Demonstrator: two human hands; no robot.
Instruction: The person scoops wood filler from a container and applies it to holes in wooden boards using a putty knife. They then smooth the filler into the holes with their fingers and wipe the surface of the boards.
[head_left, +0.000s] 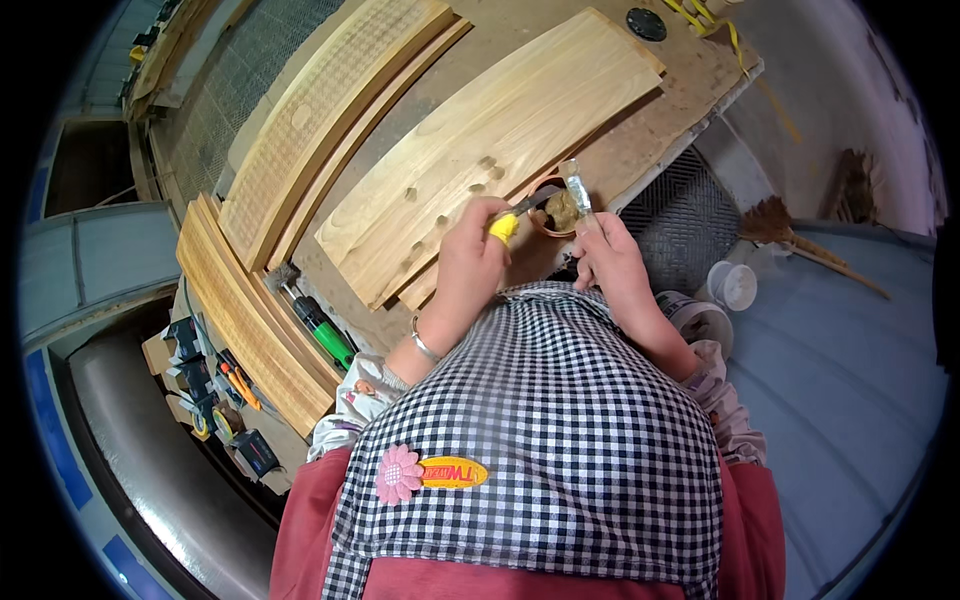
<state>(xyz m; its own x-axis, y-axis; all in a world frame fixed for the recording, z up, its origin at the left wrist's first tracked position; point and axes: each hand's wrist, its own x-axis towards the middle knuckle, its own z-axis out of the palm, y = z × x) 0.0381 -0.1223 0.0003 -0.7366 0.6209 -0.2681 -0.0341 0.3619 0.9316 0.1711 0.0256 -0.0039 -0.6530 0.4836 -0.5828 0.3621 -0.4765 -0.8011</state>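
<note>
In my left hand (474, 259) is a knife (534, 199) with yellow wrapping on its handle. Its dark blade reaches over the rim of a small orange-brown pot (534, 219). A lump of brown putty-like paste (561, 210) sits inside the pot. My right hand (611, 251) grips a flat scraper (577, 189), its shiny, smeared blade pointing away from me beside the pot. Whether the two blades touch is hard to tell. Left of the pot lies a pale wooden board (487, 142), marked with several darker filler-like patches (476, 189).
More planks (337, 112) lie at the left, one with a textured face. A green power tool with a wire brush (326, 330) rests beside the curved boards (247, 307). To the right are a black mat (679, 217), white tubs (731, 286) and a broom (772, 221).
</note>
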